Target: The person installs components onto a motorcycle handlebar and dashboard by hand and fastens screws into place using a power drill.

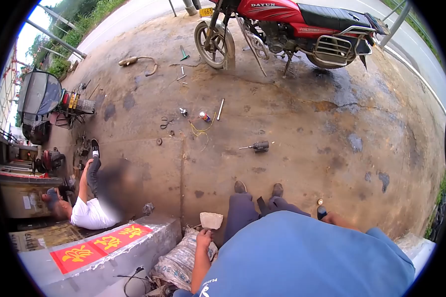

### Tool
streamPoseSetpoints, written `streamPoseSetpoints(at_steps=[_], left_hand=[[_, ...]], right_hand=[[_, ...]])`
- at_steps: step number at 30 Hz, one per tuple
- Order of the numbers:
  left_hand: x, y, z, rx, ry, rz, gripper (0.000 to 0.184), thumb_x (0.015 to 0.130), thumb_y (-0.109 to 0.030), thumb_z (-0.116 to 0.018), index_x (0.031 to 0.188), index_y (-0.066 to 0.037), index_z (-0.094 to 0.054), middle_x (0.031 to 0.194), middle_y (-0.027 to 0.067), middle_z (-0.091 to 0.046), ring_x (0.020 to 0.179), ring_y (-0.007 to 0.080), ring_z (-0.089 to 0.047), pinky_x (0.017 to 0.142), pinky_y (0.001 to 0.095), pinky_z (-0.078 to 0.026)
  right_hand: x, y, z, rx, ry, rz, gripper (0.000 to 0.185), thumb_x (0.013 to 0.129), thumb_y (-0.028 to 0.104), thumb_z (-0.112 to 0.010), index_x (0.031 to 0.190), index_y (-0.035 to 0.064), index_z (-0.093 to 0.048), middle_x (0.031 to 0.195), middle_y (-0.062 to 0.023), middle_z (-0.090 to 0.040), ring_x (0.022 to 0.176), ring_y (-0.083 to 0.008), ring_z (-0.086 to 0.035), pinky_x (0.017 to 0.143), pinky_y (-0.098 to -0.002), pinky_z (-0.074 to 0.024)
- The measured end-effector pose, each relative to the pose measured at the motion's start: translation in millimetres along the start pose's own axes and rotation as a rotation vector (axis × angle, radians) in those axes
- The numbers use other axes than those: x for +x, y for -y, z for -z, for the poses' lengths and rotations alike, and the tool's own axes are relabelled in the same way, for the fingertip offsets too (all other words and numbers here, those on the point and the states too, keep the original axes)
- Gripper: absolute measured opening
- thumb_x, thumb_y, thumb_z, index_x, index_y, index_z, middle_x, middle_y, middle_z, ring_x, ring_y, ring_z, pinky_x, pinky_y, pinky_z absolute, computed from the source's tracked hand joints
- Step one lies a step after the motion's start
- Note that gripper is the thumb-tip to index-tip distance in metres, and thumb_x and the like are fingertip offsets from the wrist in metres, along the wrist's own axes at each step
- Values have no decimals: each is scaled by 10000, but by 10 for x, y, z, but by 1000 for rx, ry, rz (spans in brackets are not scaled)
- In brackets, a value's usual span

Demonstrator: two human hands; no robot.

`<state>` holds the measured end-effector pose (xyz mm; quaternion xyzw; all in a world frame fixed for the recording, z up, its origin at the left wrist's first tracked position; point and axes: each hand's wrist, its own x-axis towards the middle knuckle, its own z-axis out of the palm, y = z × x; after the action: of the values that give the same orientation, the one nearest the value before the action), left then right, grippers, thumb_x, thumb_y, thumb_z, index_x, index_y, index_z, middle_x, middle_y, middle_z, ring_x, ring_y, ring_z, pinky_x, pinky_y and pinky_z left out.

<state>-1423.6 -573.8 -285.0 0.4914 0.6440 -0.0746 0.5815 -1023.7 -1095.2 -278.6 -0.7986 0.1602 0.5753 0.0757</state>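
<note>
My left hand (204,237) is low in the view, left of my legs, its fingers closed at the lower edge of a pale, trapezoid-shaped piece (211,221). Whether that piece is card, foam or something else I cannot make out. Right of my knees, my right hand (330,217) is small and partly blurred, with a dark object (321,213) at its fingers; its kind is unclear. Between my legs a flat black piece (261,205) shows. A stuffed woven sack (178,262) lies below my left hand.
On the stained concrete lie a power drill (259,147), a can (204,116) with yellow wire, a metal bar (220,109), scissors (165,123) and a hammer (184,53). A red motorcycle (282,24) stands beyond. At left sits a person in a white shirt (95,214).
</note>
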Motion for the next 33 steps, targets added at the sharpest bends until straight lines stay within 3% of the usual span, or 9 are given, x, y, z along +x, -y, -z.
streamPoseSetpoints(at_steps=[3, 5, 8, 13, 18, 23, 27, 30, 33], left_hand=[[-21, 187, 127, 206, 21, 37, 287, 974, -165, -617, 1193, 11, -678, 981, 124, -724, 808, 215, -713, 612, 339, -581], [288, 592, 212, 193, 75, 111, 281, 958, -163, -630, 1171, 10, -691, 1002, 133, -725, 836, 250, -721, 646, 388, -583], [796, 941, 430, 169, 131, 226, 269, 944, -163, -640, 1142, 9, -704, 1020, 135, -726, 860, 274, -723, 681, 426, -584], [1348, -446, 851, 2, 72, 222, 242, 954, -171, -626, 1101, 4, -703, 1002, 100, -722, 834, 215, -695, 688, 376, -577], [2415, -1957, 1537, -37, -10, 12, 274, 1002, -165, -587, 1187, 27, -652, 974, 129, -720, 798, 214, -699, 647, 326, -572], [3027, -3713, 1669, 46, 64, -163, 297, 1041, -239, -568, 1208, -8, -651, 1064, 105, -714, 888, 194, -675, 730, 346, -575], [2788, -5182, 992, -78, 440, -142, 521, 1046, -411, -574, 1392, -23, -531, 1251, 124, -657, 1046, 227, -663, 820, 370, -582], [2527, -5988, 559, -64, 562, -148, 495, 1053, -454, -555, 1371, -75, -556, 1198, 86, -679, 999, 201, -673, 834, 407, -581], [2575, -6521, 507, -482, 648, -156, 495, 998, -363, -677, 1351, -44, -542, 1159, 76, -658, 962, 194, -672, 832, 350, -569]], right_hand=[[-197, 953, 326, -102, -150, 95, 265, 716, 176, -820, 873, -29, -757, 832, -140, -732, 639, -233, -710, 650, -387, -585], [355, 1211, 326, 139, -158, 136, 288, 719, 138, -836, 926, -38, -741, 838, -149, -726, 650, -240, -710, 607, -407, -593], [52, 2070, 465, 444, -147, 231, 281, 758, 72, -798, 977, -63, -687, 761, -124, -682, 606, -254, -682, 565, -424, -592], [-234, 3243, 408, 444, -184, 228, 252, 757, 87, -798, 932, -53, -683, 761, -124, -673, 611, -235, -681, 550, -410, -584], [-439, 4319, 366, -498, -340, 308, 467, 733, 437, -768, 1042, 87, -773, 1087, -178, -746, 1050, -361, -697, 913, -447, -558], [-958, 5777, 276, -587, -374, 543, 400, 741, 366, -760, 1017, 81, -708, 968, -205, -737, 956, -399, -692, 831, -490, -560], [-1403, 7051, 189, -604, -470, 1020, 389, 740, 201, -692, 1105, 80, -627, 944, -207, -682, 919, -425, -668, 787, -520, -543], [-1955, 8077, 104, -728, -471, 1319, 569, 736, 174, -732, 1267, 21, -597, 995, -164, -659, 959, -367, -673, 838, -492, -535], [-2308, 8908, -13, -836, -404, 1585, 661, 772, 184, -758, 1368, -16, -552, 1084, -120, -641, 1066, -310, -647, 960, -433, -493]])
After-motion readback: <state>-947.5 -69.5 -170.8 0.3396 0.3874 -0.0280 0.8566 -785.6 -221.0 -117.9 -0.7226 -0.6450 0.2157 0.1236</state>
